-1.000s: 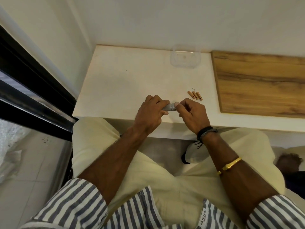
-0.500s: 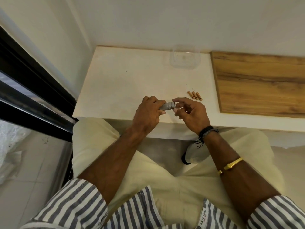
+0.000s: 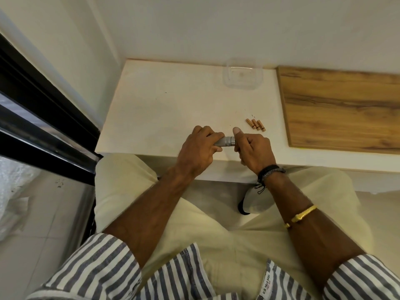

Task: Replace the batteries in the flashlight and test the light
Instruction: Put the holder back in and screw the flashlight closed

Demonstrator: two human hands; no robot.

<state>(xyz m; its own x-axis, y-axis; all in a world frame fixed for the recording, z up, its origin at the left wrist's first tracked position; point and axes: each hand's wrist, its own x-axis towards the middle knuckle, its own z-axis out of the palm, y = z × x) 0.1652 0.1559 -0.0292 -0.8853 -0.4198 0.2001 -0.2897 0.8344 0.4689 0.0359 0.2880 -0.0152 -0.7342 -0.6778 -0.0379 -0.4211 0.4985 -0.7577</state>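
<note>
A small grey flashlight (image 3: 226,141) lies level between my hands, just above the front edge of the white counter (image 3: 173,105). My left hand (image 3: 200,148) grips its body, which the fingers mostly hide. My right hand (image 3: 253,148) holds the flashlight's right end with curled fingers, thumb raised; that end is hidden inside the hand. Three copper-coloured batteries (image 3: 255,124) lie side by side on the counter, just beyond my right hand.
A clear plastic container (image 3: 242,73) stands at the back of the counter by the wall. A wooden board (image 3: 342,107) covers the counter's right part. A black window frame (image 3: 43,118) runs along the left. My knees sit under the counter's front edge.
My right hand has closed back over the flashlight's right end after briefly drawing off it. Both hands have stayed over the counter's front edge.
</note>
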